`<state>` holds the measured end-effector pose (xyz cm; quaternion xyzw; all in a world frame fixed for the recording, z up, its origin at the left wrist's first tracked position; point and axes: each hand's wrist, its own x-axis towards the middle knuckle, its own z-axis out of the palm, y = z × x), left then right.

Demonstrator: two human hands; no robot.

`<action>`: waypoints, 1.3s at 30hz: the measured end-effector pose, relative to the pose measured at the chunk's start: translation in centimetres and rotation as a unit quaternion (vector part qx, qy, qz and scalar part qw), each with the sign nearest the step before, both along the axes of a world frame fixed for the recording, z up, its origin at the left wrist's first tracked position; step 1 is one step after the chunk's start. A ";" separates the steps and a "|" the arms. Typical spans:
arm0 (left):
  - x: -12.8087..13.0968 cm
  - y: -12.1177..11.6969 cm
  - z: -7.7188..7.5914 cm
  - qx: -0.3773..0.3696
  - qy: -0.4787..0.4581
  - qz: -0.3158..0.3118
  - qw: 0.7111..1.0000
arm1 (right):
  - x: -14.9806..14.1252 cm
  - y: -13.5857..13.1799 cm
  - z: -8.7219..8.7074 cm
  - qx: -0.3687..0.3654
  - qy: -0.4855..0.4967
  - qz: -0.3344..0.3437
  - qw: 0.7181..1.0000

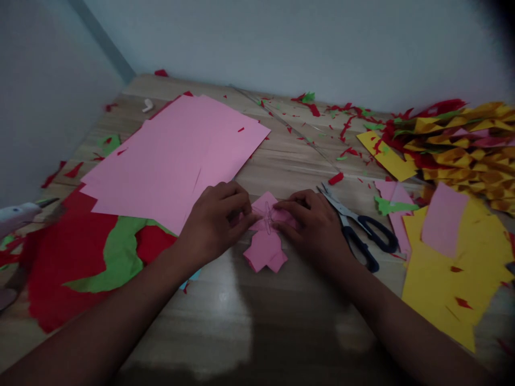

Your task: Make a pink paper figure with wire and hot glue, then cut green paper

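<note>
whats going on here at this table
A person has both hands at a small folded pink paper shape on the wooden table. The left hand is at its left side and the right hand at its right, fingertips near the middle, where thin looping lines show. Scissors lie beside the right hand. Pink sheets lie overlapped beyond the left hand, and yellow paper lies to the right.

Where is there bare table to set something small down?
The widest bare patch of wooden tabletop lies between the forearms, nearside of the folded pink paper. Farther back, a smaller one lies between the pink sheets and scissors. Crowded: the right, with yellow paper; the left, with red paper and green paper.
</note>
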<state>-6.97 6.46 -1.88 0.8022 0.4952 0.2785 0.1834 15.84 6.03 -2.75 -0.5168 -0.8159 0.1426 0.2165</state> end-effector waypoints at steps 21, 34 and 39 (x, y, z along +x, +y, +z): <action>0.2 0.4 -0.6 -0.028 0.090 -0.027 0.995 | 0.0 0.0 0.2 -0.002 -0.005 -0.003 1.000; 0.4 1.2 -0.5 -0.056 0.087 -0.043 0.994 | 0.0 0.0 0.1 0.011 -0.009 -0.005 1.000; 0.5 1.2 -0.2 -0.071 0.078 -0.007 0.994 | 0.0 0.0 0.0 0.008 -0.007 -0.005 1.000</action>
